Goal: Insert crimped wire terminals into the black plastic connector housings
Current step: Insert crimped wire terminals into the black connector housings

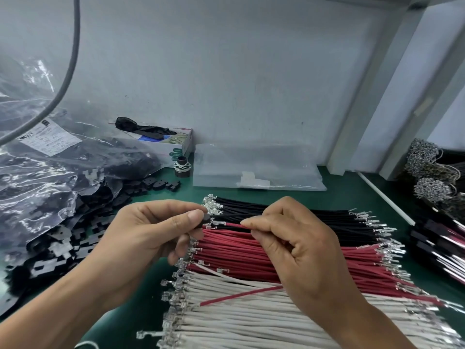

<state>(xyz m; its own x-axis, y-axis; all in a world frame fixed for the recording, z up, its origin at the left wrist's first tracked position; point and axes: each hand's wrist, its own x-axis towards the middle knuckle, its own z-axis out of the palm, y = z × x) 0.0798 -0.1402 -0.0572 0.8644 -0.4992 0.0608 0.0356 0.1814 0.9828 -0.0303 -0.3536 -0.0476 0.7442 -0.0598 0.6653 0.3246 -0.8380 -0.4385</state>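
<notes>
Wires (289, 250) – blk, red, white bands; mat (347, 190) – green.

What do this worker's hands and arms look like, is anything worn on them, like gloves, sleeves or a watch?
Nothing is worn that shows. The left hand and right hand are both bare, with no gloves, rings or finger cots visible. Both forearms are bare too, as far as the picture's lower edge: no sleeves, watch or wrist strap. The fingernails are short and unpainted.

Housing (205, 220) mostly hidden by left fingers (193, 217); right stacks (437, 248) blurred.
</notes>
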